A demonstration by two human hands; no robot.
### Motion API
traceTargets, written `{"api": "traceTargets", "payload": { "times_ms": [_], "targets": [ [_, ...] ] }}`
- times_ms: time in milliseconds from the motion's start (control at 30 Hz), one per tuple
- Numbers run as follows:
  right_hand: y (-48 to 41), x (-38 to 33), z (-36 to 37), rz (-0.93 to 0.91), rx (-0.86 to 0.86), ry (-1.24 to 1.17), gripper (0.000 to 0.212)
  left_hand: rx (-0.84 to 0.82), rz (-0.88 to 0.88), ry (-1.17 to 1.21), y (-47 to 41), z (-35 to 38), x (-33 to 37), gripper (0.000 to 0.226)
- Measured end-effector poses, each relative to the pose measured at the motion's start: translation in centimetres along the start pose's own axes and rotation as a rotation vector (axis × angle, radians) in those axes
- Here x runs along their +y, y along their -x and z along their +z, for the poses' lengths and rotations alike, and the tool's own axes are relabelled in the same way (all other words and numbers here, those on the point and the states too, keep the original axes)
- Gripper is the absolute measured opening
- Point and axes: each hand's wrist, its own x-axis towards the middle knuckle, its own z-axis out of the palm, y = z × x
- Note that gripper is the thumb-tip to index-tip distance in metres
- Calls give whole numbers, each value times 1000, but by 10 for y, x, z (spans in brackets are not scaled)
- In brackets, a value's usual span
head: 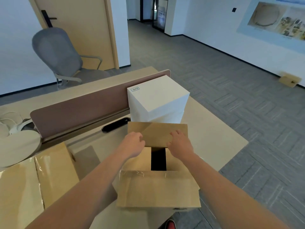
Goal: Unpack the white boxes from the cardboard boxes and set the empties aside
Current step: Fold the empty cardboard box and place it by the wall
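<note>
Brown cardboard box [140,162] sits on the worktop [214,133] directly in front of the person, near its front edge. Near flap [158,189] is folded out toward the body and the far flap [156,132] stands up. The 2 side flaps lie partly inward, with a dark gap [158,160] between them. Contents cannot be read through the gap, so whether a white box is inside is unknown. Both hands are on the far flap: left hand [133,142] has its fingers curled round the flap's left lower edge, and right hand [180,142] has bent fingers pressing its lower right part, thumb near the fold. A stack of at least 2 white boxes [158,96] stands just behind that flap, apparently touching or nearly so, against the divider panel [79,109]. A second, taped cardboard box [54,166] lies to the left.

Risks, as judged:
1. Pushing the far flap back would bear on the stack. The upper box looks slightly offset on the lower one and could slide or topple off the right side of the worktop.
2. Side flaps half-closed over the opening would catch a box on the way out and drag the carton up with it.
3. Pulling toward the body could take the carton over the front edge.
4. A flap gripped hard at the fold may tear.
</note>
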Motion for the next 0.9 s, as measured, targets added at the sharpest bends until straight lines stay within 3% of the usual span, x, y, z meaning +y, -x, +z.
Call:
{"api": "traceTargets", "payload": {
  "times_ms": [267, 367, 467, 600, 733, 900],
  "targets": [
    [-93, 10, 1, -85, -98, 130, 60, 62, -178, -44, -37, -11, 7, 39],
    [-111, 9, 8, -108, -145, 157, 48, 71, -221, -49, -43, -8, 11, 40],
    [-115, 9, 6, -154, -82, 166, 26, 90, -254, -36, -44, -8, 15, 44],
    [-108, 9, -5, -192, -9, 144, 20, 175, -295, 16, -41, -11, 20, 39],
    [-82, 5, -18, -224, 45, 167, 15, 287, -255, 25, -30, -17, 24, 35],
    [-20, -7, -18, -172, 86, 181, 12, 354, -77, -2, -2, -13, 22, 30]
  ]
}}
